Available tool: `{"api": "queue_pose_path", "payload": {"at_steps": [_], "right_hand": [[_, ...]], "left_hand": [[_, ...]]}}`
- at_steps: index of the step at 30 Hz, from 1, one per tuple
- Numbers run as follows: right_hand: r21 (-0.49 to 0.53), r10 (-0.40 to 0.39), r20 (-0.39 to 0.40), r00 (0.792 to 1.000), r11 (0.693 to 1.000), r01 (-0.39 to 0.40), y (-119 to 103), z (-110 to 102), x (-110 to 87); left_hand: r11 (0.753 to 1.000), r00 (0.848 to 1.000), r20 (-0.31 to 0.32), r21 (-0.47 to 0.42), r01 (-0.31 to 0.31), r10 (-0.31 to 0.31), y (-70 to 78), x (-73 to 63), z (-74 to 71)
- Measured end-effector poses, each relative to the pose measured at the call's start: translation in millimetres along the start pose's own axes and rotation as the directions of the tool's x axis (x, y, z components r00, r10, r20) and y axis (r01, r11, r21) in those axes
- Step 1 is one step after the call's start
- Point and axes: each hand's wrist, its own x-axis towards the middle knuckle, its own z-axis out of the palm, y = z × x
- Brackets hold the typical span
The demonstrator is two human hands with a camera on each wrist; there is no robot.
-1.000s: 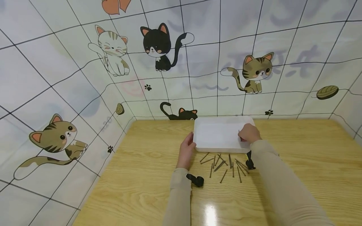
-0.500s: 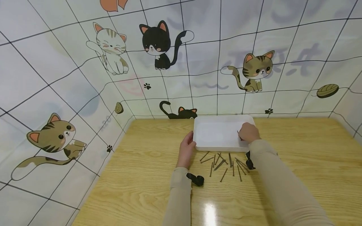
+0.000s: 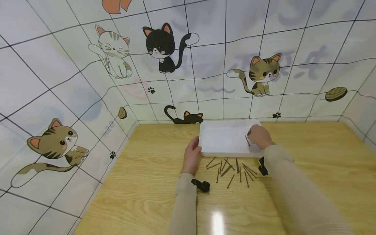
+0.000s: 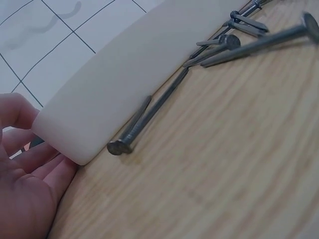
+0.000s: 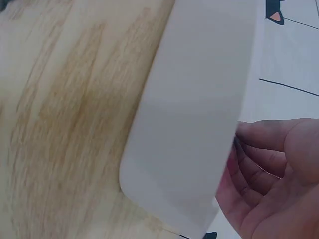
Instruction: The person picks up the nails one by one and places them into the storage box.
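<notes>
My left hand [image 3: 192,156] grips the left end of a shallow white tray [image 3: 223,154]; in the left wrist view, bent fingers [image 4: 25,149] wrap its corner. My right hand [image 3: 259,136] is over the tray's right end, thumb and fingers bent close together. One slim nail [image 3: 247,140] shows inside the tray, right below these fingertips; I cannot tell whether they pinch it. In the right wrist view the tray wall [image 5: 194,109] partly hides the right fingers. Several dark metal nails [image 3: 230,188] lie scattered on the table in front of the tray.
The wooden table [image 3: 141,195] runs back to a wall covering [image 3: 211,65] printed with cartoon cats. Nails [image 4: 119,145] lie close along the tray's front wall. A black wrist camera [image 3: 202,185] sits beside the left cuff, another black camera [image 3: 263,167] beside the right one.
My right hand has turned and shifted back over the tray's right end, so more of the nail shows. The left hand keeps its grip on the tray. The head view has shifted slightly.
</notes>
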Motion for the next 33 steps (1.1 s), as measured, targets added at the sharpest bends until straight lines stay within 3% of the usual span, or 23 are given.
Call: {"api": "queue_pose_path", "payload": {"at_steps": [7, 14, 20, 27, 33], "right_hand": [[-0.006, -0.015, -0.006, 1.0, 1.0, 0.015, -6.9, -15.5, -6.6], [0.072, -0.017, 0.023, 1.0, 0.997, 0.015, -7.2, -20.2, -18.7], [0.135, -0.03, -0.012, 0.999, 0.99, 0.031, -6.9, -19.3, -30.6], [0.23, -0.077, -0.055, 0.995, 0.969, 0.088, -4.0, -11.9, -48.9], [0.347, -0.089, 0.014, 0.996, 0.934, 0.079, -3.4, -6.9, -68.8]], "left_hand": [[1.0, 1.0, 0.012, -0.019, -0.009, 0.009, 15.1, -3.2, 1.3], [1.0, 1.0, -0.025, -0.025, -0.003, 0.002, -0.2, 4.6, 1.6], [1.0, 0.999, -0.032, -0.002, -0.028, 0.028, -6.0, 7.0, 0.9], [1.0, 1.0, 0.01, -0.003, 0.028, -0.028, 13.5, -5.1, -0.1], [0.999, 0.999, 0.011, 0.015, 0.043, -0.043, 17.7, -8.5, 1.3]]}}
